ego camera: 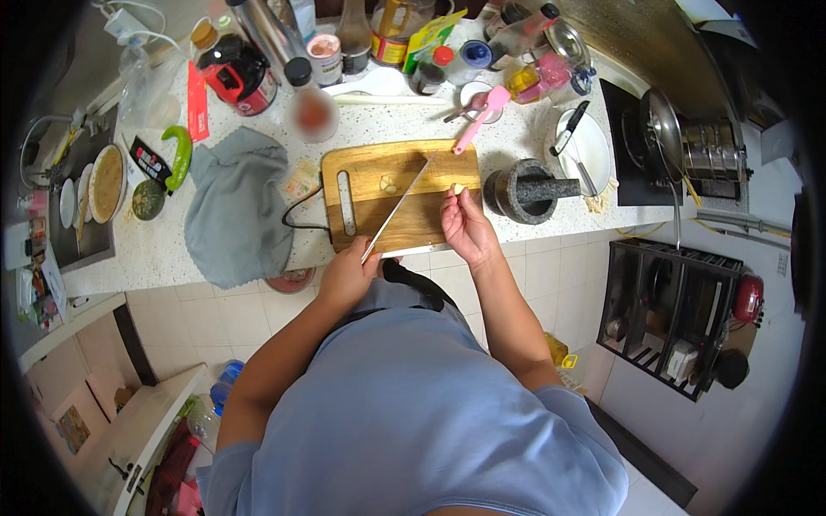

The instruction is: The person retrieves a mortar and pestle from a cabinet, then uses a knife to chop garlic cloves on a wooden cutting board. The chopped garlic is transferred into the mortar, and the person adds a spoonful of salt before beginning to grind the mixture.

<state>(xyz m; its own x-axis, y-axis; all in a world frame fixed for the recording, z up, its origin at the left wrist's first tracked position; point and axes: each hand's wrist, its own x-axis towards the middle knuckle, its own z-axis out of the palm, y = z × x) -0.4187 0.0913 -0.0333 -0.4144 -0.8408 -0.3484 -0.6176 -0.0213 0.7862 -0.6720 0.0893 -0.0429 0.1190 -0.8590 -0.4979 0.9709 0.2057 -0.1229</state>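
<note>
My left hand (347, 271) grips a knife (403, 206) at the front edge of a wooden cutting board (413, 164). The blade is seen almost edge-on and slants away across the board. Between the fingertips of my right hand (468, 222) is a small pale piece, apparently a garlic clove (459, 189), above the board's right side. A few similar pale cloves (387, 185) lie on the board, left of the blade. The knife's handle is mostly hidden in my left hand.
Right of the board stands a stone mortar (521, 209) with its pestle (548, 189). A pink spatula (481, 119) overlaps the board's back corner. Left are a grey cloth (239, 206), a green pepper (179, 158) and a small squash (148, 198). Bottles and jars line the back.
</note>
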